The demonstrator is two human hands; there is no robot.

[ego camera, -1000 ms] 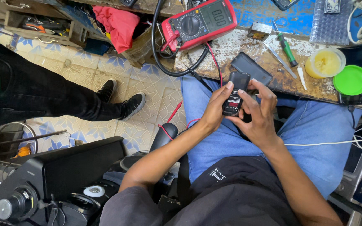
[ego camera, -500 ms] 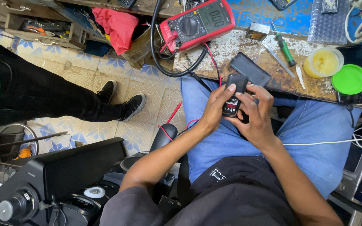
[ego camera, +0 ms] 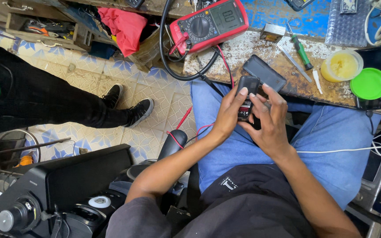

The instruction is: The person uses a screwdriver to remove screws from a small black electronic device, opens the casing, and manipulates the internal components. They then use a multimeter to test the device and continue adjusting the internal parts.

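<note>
Both of my hands hold a small black phone point(ego camera: 246, 96) above my lap, just below the workbench edge. My left hand point(ego camera: 231, 113) wraps its left side with the thumb on the top part. My right hand point(ego camera: 270, 119) cups it from the right, fingers spread over its lower face. The phone's back appears open, with a red-and-white part showing. A black flat cover or battery piece point(ego camera: 264, 73) lies on the bench right above the phone.
A red multimeter point(ego camera: 208, 25) with black and red leads sits on the worn bench point(ego camera: 243, 57). A green screwdriver point(ego camera: 302, 49), tweezers, yellow paste jar point(ego camera: 341, 65) and green lid point(ego camera: 369, 83) lie to the right. Another person's legs and black shoes point(ego camera: 140, 112) stand on the left.
My hands have lifted the phone slightly toward the bench edge and shifted their grip on it. The bench items and the other person's feet have stayed put.
</note>
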